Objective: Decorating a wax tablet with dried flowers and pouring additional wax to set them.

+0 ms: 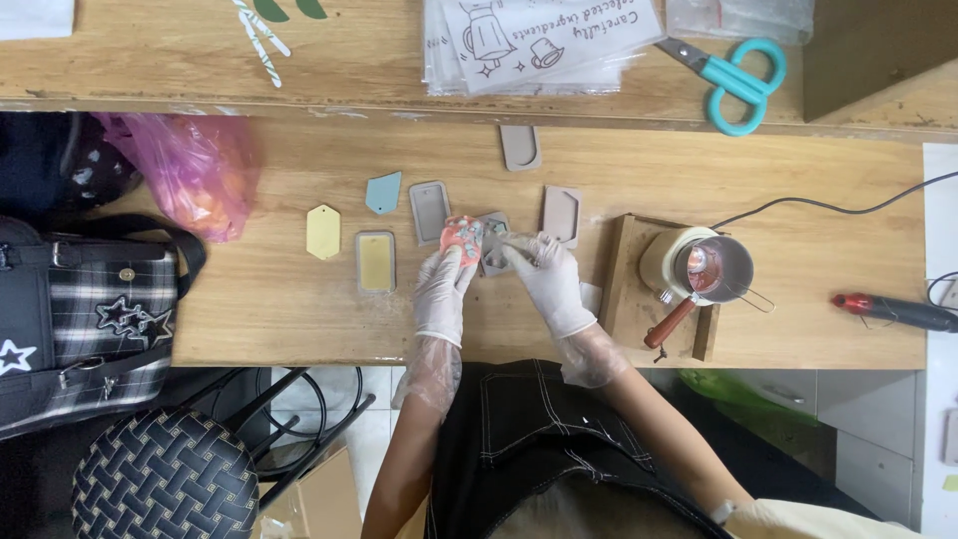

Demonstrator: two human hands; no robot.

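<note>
Two gloved hands meet mid-table. Left hand pinches orange slab at fingertips; right hand pinches grey mould, just right of slab, touching. Long axes run away from body. Melting pot sits right.

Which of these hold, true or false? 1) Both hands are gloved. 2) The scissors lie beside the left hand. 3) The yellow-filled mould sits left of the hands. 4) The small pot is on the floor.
1) True: left hand and right hand wear thin clear gloves.
2) False: the teal scissors lie on the upper shelf, far right.
3) True: the yellow-filled mould is left of both.
4) False: the small pot stands on a wooden block on the bench.
</note>
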